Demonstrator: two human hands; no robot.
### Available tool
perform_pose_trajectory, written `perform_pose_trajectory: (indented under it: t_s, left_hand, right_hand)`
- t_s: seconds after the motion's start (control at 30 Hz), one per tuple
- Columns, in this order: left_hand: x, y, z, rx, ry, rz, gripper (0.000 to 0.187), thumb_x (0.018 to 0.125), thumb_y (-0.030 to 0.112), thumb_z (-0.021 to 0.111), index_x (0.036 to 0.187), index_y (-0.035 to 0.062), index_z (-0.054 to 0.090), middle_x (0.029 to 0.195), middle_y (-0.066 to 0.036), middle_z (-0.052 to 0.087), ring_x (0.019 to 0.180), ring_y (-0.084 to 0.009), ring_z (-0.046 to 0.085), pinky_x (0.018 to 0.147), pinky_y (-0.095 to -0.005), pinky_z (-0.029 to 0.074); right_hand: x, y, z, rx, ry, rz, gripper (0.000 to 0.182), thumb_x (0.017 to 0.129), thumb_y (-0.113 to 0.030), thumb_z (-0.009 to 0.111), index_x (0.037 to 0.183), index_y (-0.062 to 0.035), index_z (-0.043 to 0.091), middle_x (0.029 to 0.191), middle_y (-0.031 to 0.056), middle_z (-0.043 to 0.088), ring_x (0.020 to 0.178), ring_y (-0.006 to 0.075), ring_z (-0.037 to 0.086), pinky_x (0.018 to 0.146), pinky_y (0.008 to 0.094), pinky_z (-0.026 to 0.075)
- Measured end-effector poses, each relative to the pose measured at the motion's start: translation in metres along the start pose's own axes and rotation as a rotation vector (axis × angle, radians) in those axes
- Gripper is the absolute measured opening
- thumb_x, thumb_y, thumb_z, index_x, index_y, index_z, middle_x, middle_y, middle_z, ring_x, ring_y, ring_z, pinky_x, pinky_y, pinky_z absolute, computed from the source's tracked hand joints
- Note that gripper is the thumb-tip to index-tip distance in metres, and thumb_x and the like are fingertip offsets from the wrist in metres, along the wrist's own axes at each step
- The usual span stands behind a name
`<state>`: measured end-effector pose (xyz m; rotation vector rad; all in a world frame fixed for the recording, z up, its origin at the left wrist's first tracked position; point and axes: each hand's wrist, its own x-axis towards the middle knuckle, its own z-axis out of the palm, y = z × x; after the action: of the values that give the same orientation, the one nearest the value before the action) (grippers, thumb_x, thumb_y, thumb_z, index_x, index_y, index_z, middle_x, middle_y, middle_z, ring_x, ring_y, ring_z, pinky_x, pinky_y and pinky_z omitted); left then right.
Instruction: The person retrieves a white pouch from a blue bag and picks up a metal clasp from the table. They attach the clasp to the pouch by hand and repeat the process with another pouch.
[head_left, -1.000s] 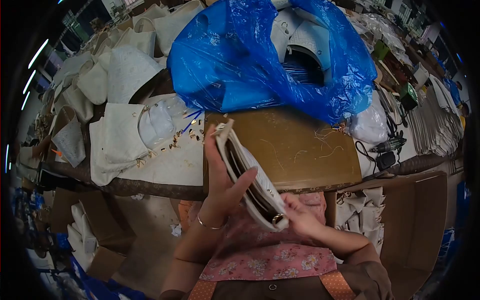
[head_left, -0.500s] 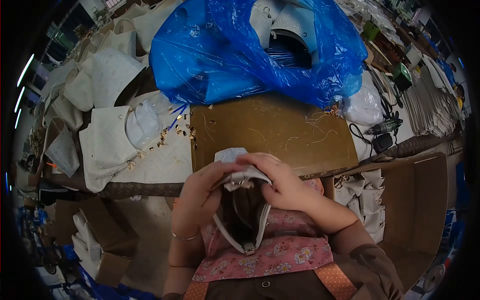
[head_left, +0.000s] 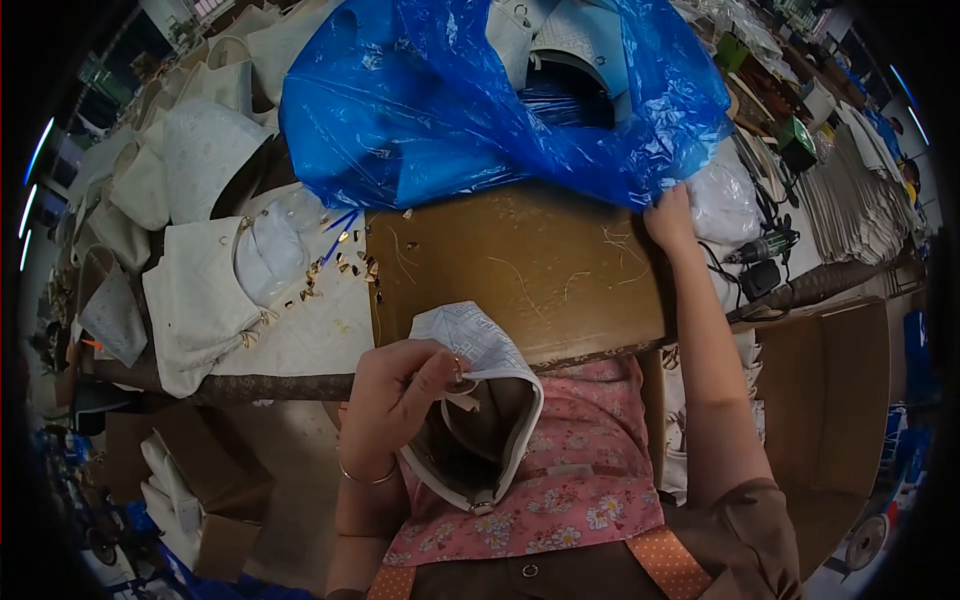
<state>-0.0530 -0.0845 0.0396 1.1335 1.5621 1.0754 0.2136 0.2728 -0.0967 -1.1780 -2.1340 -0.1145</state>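
My left hand is closed on the rim of a small pale patterned handbag, close to a small metal fitting. The handbag's mouth faces up, showing a dark brown lining and a light edge. It rests against the pink floral apron. Out at the far right of the brown board, my right hand touches down beside the blue plastic bag. Its fingers are curled downward, and their tips are partly hidden; I cannot make out what is in them.
Small gold metal pieces lie scattered left of the board. Pale bag panels are piled on the left. A green-and-black power tool with a cable lies on the right. An open cardboard box stands below the table's right side.
My right hand has left the handbag and reached forward right to the board's far corner. My left hand still grips the handbag, whose mouth has turned and whose patterned side now shows.
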Motion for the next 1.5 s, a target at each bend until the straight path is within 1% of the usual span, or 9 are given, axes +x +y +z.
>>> perform_pose_trajectory:
  t_s: [0.33, 0.43, 0.6, 0.83, 0.9, 1.03, 1.17, 1.27, 1.5]
  left_hand:
    - [0.009, -0.002, 0.015, -0.108, 0.145, 0.265, 0.024, 0.095, 0.014, 0.050, 0.085, -0.0026, 0.065, 0.092, -0.011, 0.059, 0.081, -0.0157, 0.058, 0.072, -0.0262, 0.045]
    - [0.010, -0.003, 0.022, -0.336, 0.245, 0.250, 0.015, 0.092, 0.004, 0.051, 0.089, -0.0012, 0.064, 0.102, -0.011, 0.057, 0.081, -0.0175, 0.059, 0.075, -0.0256, 0.046]
    - [0.012, -0.012, 0.018, 0.072, 0.147, 0.617, 0.019, 0.080, -0.008, 0.057, 0.093, 0.0022, 0.064, 0.109, -0.012, 0.050, 0.092, -0.0191, 0.059, 0.079, -0.0286, 0.049]
    - [0.005, 0.006, 0.022, 0.203, 0.226, 0.603, 0.020, 0.070, -0.002, 0.069, 0.089, 0.0044, 0.066, 0.113, -0.012, 0.048, 0.105, -0.0224, 0.056, 0.083, -0.0317, 0.050]
    - [0.008, -0.005, 0.019, 0.364, 0.250, 0.728, 0.021, 0.069, -0.003, 0.069, 0.087, 0.0068, 0.067, 0.116, -0.012, 0.050, 0.105, -0.0246, 0.056, 0.085, -0.0341, 0.049]
    - [0.010, -0.015, 0.019, 0.300, 0.273, 0.722, 0.016, 0.072, -0.007, 0.067, 0.081, 0.0061, 0.067, 0.119, -0.012, 0.046, 0.112, -0.0279, 0.053, 0.091, -0.0380, 0.046]
    - [0.013, -0.013, 0.020, 0.222, 0.362, 0.878, 0.019, 0.072, -0.008, 0.065, 0.085, 0.0064, 0.063, 0.097, -0.009, 0.061, 0.099, -0.0268, 0.060, 0.084, -0.0363, 0.049]
    - [0.011, -0.014, 0.022, 0.159, 0.352, 0.835, 0.016, 0.074, -0.009, 0.063, 0.082, 0.0050, 0.058, 0.085, -0.007, 0.063, 0.095, -0.0280, 0.061, 0.083, -0.0367, 0.050]
    - [0.012, -0.015, 0.031, -0.085, 0.359, 0.794, 0.020, 0.079, -0.011, 0.061, 0.088, 0.0034, 0.051, 0.086, -0.009, 0.063, 0.096, -0.0273, 0.062, 0.083, -0.0362, 0.050]
  right_hand:
    - [-0.001, -0.024, -0.008, 0.095, -0.082, -0.001, 0.039, 0.083, -0.016, 0.058, 0.122, -0.0093, 0.056, 0.123, 0.0171, 0.056, 0.115, 0.0395, 0.049, 0.099, 0.0453, 0.038]
    - [-0.032, -0.034, -0.017, -0.182, -0.052, -0.043, 0.033, 0.082, -0.008, 0.057, 0.115, -0.0067, 0.060, 0.118, 0.0169, 0.058, 0.110, 0.0395, 0.052, 0.094, 0.0432, 0.042]
    - [-0.070, -0.090, -0.053, 0.357, -0.183, -0.102, 0.019, 0.081, -0.001, 0.060, 0.098, -0.0038, 0.067, 0.105, 0.0167, 0.062, 0.099, 0.0338, 0.057, 0.085, 0.0373, 0.047]
    - [-0.069, -0.117, -0.073, 0.560, -0.093, -0.105, 0.016, 0.084, -0.004, 0.063, 0.100, -0.0030, 0.066, 0.098, 0.0091, 0.065, 0.093, 0.0242, 0.060, 0.085, 0.0309, 0.046]
    - [-0.072, -0.128, -0.080, 1.198, -0.130, 0.403, 0.017, 0.091, -0.007, 0.057, 0.106, -0.0014, 0.063, 0.095, 0.0048, 0.064, 0.092, 0.0156, 0.059, 0.084, 0.0274, 0.045]
    - [-0.066, -0.158, -0.109, 1.519, -0.195, 0.528, 0.021, 0.097, -0.014, 0.050, 0.112, -0.0008, 0.059, 0.092, 0.0026, 0.062, 0.089, 0.0099, 0.057, 0.082, 0.0243, 0.045]
    - [-0.075, -0.194, -0.126, 1.815, -0.444, 0.606, 0.026, 0.100, -0.023, 0.045, 0.108, -0.0023, 0.057, 0.086, 0.0028, 0.060, 0.079, 0.0089, 0.055, 0.074, 0.0234, 0.044]
    - [-0.076, -0.212, -0.133, 1.988, -0.740, 0.547, 0.024, 0.100, -0.021, 0.045, 0.106, -0.0015, 0.058, 0.086, 0.0027, 0.061, 0.080, 0.0098, 0.056, 0.072, 0.0241, 0.045]
    - [-0.058, -0.244, -0.150, 1.405, -0.549, 0.027, 0.017, 0.093, -0.014, 0.056, 0.096, -0.0006, 0.066, 0.083, 0.0063, 0.061, 0.073, 0.0145, 0.056, 0.067, 0.0246, 0.044]
